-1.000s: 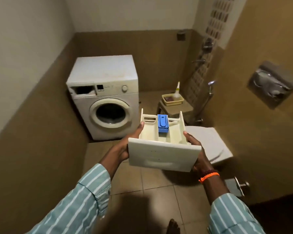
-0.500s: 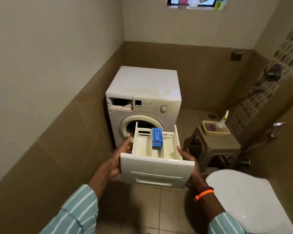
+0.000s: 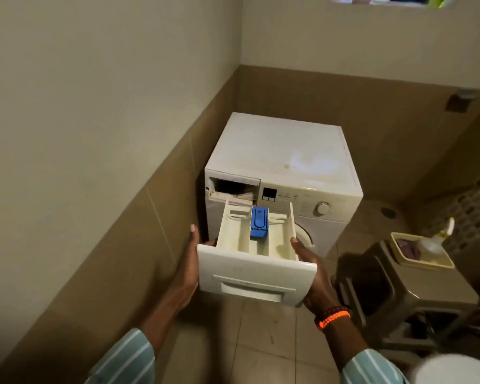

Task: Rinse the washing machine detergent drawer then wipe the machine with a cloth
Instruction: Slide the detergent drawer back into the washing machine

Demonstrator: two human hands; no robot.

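Observation:
I hold the white detergent drawer [image 3: 254, 275] in mid air, its back end close to the open drawer slot [image 3: 233, 188] of the white washing machine [image 3: 281, 153]. A blue insert [image 3: 259, 221] sits in the drawer's middle compartment. My left hand [image 3: 190, 268] grips the drawer's left side, thumb up along the edge. My right hand [image 3: 312, 273] grips the right side, thumb on the right wall. The drawer partly hides the machine's round door [image 3: 305, 236].
A tiled wall runs close along the left. To the right stands a brown plastic stool [image 3: 416, 286] carrying a yellow tub [image 3: 424, 263] with a white bottle [image 3: 441, 234]. A white toilet lid [image 3: 455, 370] shows at the bottom right. A floor drain [image 3: 388, 212] lies behind.
I have moved toward the machine with the drawer in both hands. The drawer's back end is now near the open slot, and the view has swung left.

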